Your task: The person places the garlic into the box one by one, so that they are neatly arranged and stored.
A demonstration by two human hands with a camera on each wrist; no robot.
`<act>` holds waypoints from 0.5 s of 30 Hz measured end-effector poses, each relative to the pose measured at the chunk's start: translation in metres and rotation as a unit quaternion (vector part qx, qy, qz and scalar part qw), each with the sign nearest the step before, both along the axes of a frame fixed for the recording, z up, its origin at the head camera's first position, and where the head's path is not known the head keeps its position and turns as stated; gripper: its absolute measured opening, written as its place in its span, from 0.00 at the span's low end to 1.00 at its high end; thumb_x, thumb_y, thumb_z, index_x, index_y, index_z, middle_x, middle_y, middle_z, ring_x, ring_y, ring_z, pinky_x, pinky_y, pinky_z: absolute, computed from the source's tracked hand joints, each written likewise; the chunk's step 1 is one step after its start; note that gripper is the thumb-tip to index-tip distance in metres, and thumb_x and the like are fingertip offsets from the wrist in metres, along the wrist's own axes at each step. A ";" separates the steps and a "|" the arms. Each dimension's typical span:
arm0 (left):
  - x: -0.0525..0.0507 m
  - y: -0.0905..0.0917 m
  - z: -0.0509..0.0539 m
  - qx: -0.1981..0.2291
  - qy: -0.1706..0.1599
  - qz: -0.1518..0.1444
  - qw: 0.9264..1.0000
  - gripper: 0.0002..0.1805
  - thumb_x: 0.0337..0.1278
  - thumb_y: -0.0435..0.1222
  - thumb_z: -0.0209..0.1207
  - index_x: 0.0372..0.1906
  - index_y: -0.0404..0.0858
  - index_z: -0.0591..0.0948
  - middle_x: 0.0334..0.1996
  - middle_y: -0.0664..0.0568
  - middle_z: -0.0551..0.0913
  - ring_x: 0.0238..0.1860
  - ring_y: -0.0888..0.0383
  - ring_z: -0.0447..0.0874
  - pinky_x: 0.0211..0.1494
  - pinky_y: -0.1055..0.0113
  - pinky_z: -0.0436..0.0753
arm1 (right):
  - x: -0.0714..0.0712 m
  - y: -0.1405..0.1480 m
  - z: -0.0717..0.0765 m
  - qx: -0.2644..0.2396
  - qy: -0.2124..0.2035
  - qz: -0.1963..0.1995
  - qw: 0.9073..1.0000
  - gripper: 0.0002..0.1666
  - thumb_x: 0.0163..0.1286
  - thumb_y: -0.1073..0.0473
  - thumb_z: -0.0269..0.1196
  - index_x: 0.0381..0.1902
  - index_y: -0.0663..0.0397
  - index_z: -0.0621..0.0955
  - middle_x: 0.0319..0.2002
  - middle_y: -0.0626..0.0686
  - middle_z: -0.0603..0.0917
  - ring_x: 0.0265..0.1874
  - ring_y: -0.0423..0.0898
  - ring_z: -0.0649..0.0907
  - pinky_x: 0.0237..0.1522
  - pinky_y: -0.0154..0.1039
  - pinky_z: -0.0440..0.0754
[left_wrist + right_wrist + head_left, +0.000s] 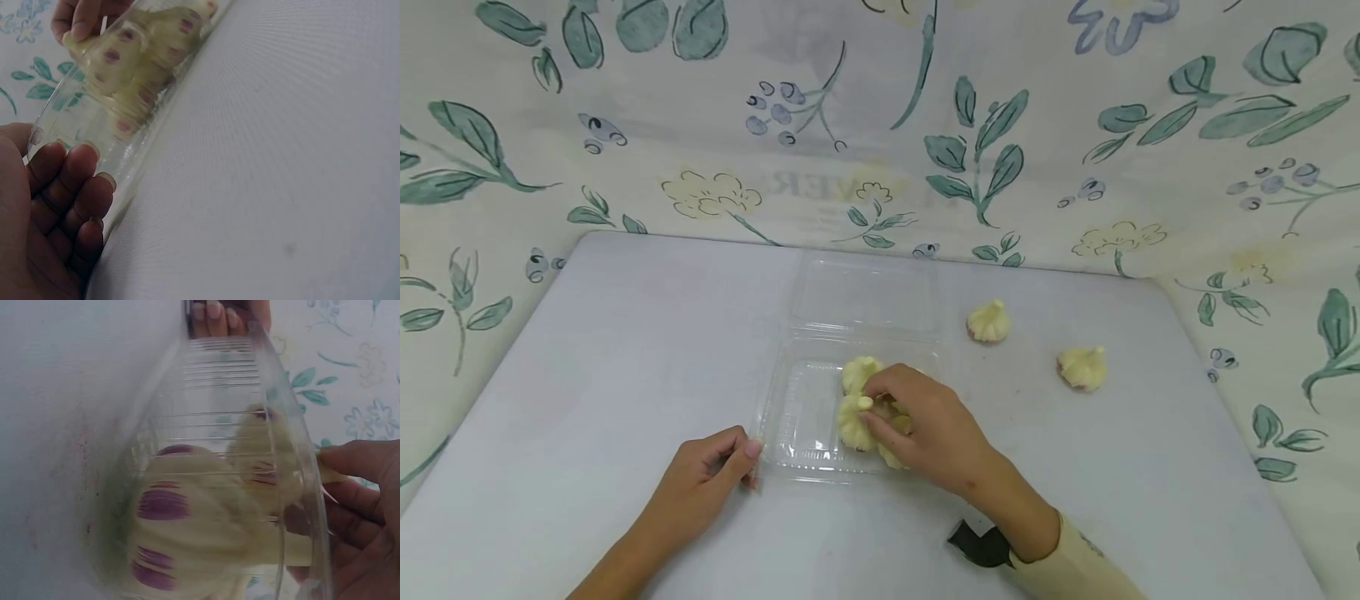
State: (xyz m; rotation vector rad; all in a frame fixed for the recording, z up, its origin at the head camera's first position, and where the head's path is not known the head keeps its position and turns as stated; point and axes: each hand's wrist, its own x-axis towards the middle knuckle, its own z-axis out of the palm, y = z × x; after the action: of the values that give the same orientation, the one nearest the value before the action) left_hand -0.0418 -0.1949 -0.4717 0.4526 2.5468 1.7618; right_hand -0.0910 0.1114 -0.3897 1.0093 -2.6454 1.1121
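Note:
A clear plastic clamshell container [805, 400] lies with its lid [865, 292] folded back. Several pale garlic bulbs with purple streaks sit in its right half, among them a rear bulb [859, 373]. My right hand [936, 425] reaches over the container and pinches the stem of a garlic bulb [854, 425] between thumb and fingers; the hand hides part of the other bulbs. At the container's left edge, my left hand [703, 479] pinches the rim with thumb and index finger. In the left wrist view, the remaining fingers [81, 165] curl beside the wall.
Two more garlic bulbs lie on the white table [625, 350] right of the container: one near the lid [988, 322], one farther right [1082, 368]. A black strap [981, 546] sits by the right wrist. Leaf-patterned cloth [850, 125] hangs behind the table.

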 end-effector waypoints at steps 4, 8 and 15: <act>0.000 0.000 0.000 0.001 -0.002 -0.002 1.000 0.19 0.78 0.32 0.57 0.26 0.51 0.74 0.22 0.61 0.80 0.25 0.58 0.76 0.30 0.66 0.74 | 0.000 -0.002 -0.001 0.053 -0.008 0.004 0.999 0.12 0.71 0.60 0.72 0.48 0.52 0.81 0.45 0.45 0.84 0.41 0.40 0.81 0.45 0.35 0.82; 0.000 0.001 0.001 -0.005 -0.002 0.001 1.000 0.19 0.79 0.32 0.56 0.25 0.51 0.74 0.22 0.61 0.80 0.25 0.58 0.76 0.31 0.66 0.75 | 0.001 -0.004 -0.002 0.100 -0.021 0.016 0.995 0.11 0.71 0.58 0.72 0.47 0.51 0.81 0.44 0.44 0.85 0.41 0.40 0.82 0.45 0.36 0.82; 0.000 0.001 0.001 -0.013 0.002 0.003 1.000 0.19 0.78 0.32 0.57 0.25 0.51 0.74 0.22 0.62 0.80 0.25 0.59 0.77 0.32 0.67 0.75 | 0.001 -0.005 -0.007 0.143 -0.008 0.025 0.989 0.11 0.71 0.56 0.72 0.47 0.50 0.83 0.44 0.44 0.85 0.40 0.38 0.81 0.44 0.35 0.81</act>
State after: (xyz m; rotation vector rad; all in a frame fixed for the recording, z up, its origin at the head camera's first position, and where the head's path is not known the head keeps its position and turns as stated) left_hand -0.0422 -0.1938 -0.4705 0.4484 2.5728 1.7295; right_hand -0.0898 0.1061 -0.3969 1.1203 -2.8643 0.7639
